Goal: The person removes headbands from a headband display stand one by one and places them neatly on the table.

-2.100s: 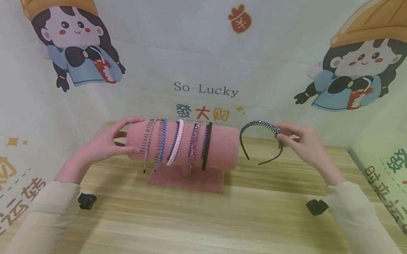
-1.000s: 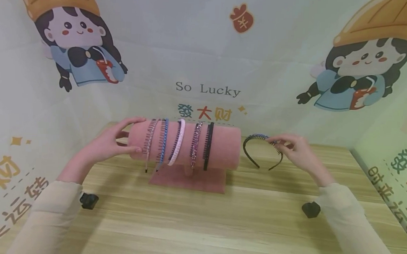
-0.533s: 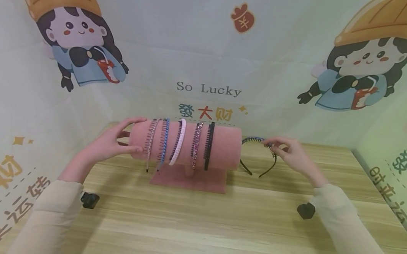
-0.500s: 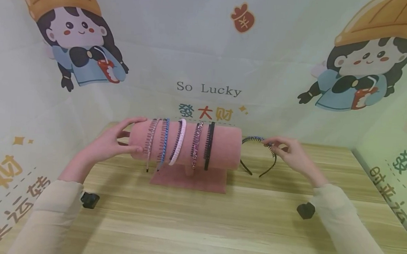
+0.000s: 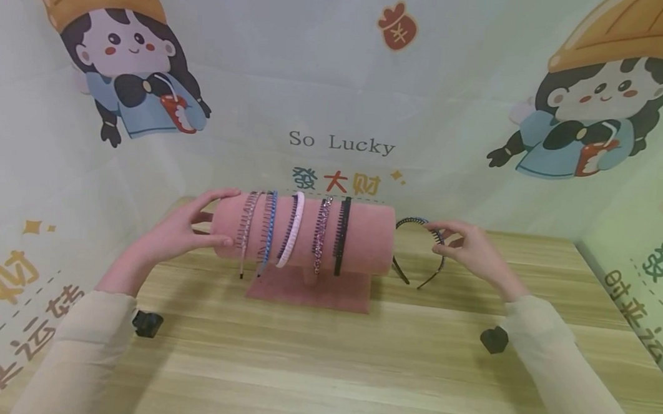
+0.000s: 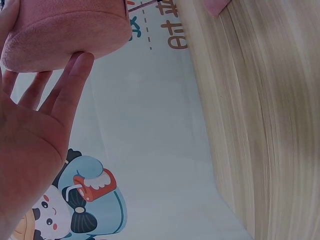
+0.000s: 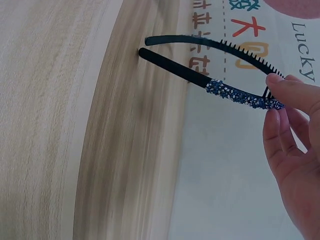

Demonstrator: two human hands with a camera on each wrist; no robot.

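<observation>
In the head view my left hand [image 5: 178, 224] grips the left end of a pink plush headband stand [image 5: 366, 240], thumb in front and fingers over the top. Several toothed headbands sit around its roll: a silvery one, a blue one [image 5: 268, 235], a white one [image 5: 291, 230], a pink glittery one [image 5: 321, 234] and a black one [image 5: 342, 236]. Beside the roll's right end, my right hand [image 5: 470, 248] pinches a black headband [image 7: 240, 95] with blue glitter by its upper side. Its two tips point down, and the roll's end hides part of its left side.
The stand's flat pink base [image 5: 310, 293] rests on a wood-grain table [image 5: 323, 369]. A pale printed cloth [image 5: 248, 71] with cartoon figures rises behind and along both sides. Black wrist cameras sit at both sleeves.
My right hand has brought the blue-glitter headband left and down, up to the roll's right end. My left hand keeps its hold on the stand.
</observation>
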